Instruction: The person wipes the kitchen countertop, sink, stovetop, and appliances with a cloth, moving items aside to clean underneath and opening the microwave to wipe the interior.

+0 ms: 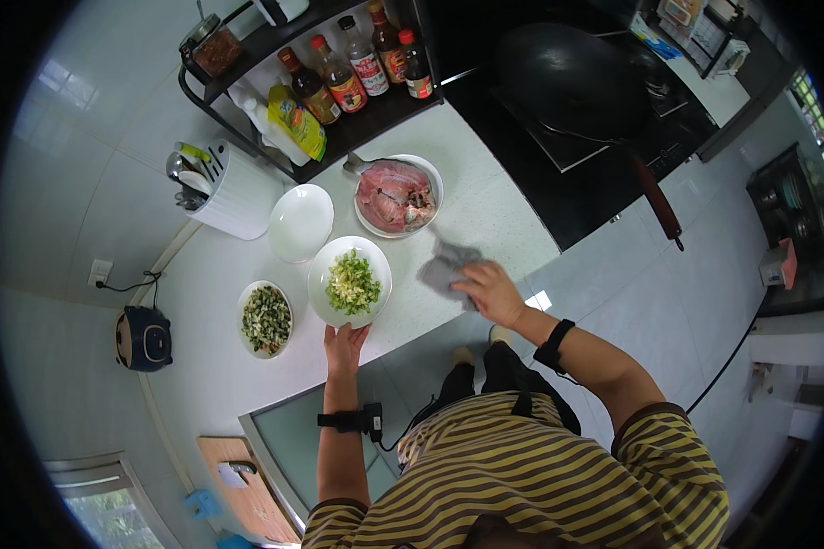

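My left hand (344, 350) grips the near rim of a white plate (318, 274) that bears a heap of chopped green onion (351, 283). In my right hand (491, 294) is a blurred grey cloth (446, 271), at the counter's front edge. Beyond the cloth, a split raw fish (393, 195) lies in a white dish (439, 180), its tail sticking out over the rim. A bare white plate (301, 223) rests behind the onion plate. To the left stands a white bowl of chopped dark-green food (266, 320), which I cannot identify exactly.
A black wok (570, 82) sits on the gas stove (549, 199), its handle jutting over the front edge. Sauce bottles (347, 79) line a black rack (384, 123). A white utensil holder (244, 195), rice cooker (144, 338) and cutting board (237, 456) with a cleaver (232, 475) stand leftward.
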{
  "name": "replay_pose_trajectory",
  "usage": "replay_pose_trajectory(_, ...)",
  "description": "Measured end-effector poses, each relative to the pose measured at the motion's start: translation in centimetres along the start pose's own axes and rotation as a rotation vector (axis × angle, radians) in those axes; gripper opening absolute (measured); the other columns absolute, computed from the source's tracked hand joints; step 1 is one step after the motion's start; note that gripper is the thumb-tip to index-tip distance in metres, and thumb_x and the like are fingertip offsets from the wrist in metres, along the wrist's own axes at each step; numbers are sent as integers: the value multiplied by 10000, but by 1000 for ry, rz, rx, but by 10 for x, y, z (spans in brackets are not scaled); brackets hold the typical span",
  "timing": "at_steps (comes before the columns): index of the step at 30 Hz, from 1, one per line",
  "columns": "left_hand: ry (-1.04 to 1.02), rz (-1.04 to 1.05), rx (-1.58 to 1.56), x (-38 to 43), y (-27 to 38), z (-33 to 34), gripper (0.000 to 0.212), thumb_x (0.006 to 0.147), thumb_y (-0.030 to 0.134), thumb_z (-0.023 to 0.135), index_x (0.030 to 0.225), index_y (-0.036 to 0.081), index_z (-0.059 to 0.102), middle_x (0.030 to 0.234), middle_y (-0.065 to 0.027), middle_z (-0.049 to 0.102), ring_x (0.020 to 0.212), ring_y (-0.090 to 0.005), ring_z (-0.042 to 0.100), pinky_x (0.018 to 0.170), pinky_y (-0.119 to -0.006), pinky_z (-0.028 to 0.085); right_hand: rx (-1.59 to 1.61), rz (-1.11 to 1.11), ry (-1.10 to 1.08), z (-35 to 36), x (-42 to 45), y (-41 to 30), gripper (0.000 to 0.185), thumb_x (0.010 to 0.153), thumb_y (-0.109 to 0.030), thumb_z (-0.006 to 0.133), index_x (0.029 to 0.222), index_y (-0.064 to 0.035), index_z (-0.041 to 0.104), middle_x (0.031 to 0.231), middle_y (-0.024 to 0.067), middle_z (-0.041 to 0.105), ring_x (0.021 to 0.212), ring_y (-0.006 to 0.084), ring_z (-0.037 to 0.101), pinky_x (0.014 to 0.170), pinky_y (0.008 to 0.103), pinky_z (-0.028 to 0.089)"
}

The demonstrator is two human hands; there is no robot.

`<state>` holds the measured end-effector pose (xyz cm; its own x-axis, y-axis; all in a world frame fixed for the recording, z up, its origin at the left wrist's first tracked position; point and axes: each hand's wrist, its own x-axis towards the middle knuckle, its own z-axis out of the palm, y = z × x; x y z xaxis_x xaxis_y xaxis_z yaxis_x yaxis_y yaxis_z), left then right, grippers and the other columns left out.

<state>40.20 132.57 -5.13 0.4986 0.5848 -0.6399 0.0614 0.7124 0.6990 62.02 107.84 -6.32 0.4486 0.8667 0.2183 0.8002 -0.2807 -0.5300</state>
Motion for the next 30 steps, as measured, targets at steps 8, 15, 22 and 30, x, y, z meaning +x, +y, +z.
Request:
replay_pose_trajectory(8,29,-124,118,-8,-8,-19,348,912,221,500,1129,-36,414,979,-199,594,889,-290,619,787,-342,531,102,-174,-18,-25,0,1,422,667,-41,602,1061,-192,597,1120,84,537,1054,265,483,897,406,381)
replay_pose_trajectory(15,-326,-262,627,-53,22,39,357,924,299,474,1064,-30,493,868,-158,634,733,-194,634,658,-272,513,-344,321,323,-47,49,91,432,657,-18,589,1077,-122,583,1131,121,528,1076,311,472,935,441,351)
replay_pose_trajectory(22,-417,65,515,-49,34,107,266,915,209,499,1072,-5,501,830,-111,619,708,-155,608,662,-252,494,-75,-2,143,22,8,5,421,578,-85,637,996,-118,589,1149,120,517,1131,320,444,942,467,344)
replay_pose_trajectory(30,-472,169,466,-48,5,191,273,905,126,492,1143,-6,472,840,-117,623,697,-141,598,639,-239,482,76,-289,-103,-17,2,14,187,661,-157,589,841,-164,638,1100,42,556,1060,237,489,875,412,381)
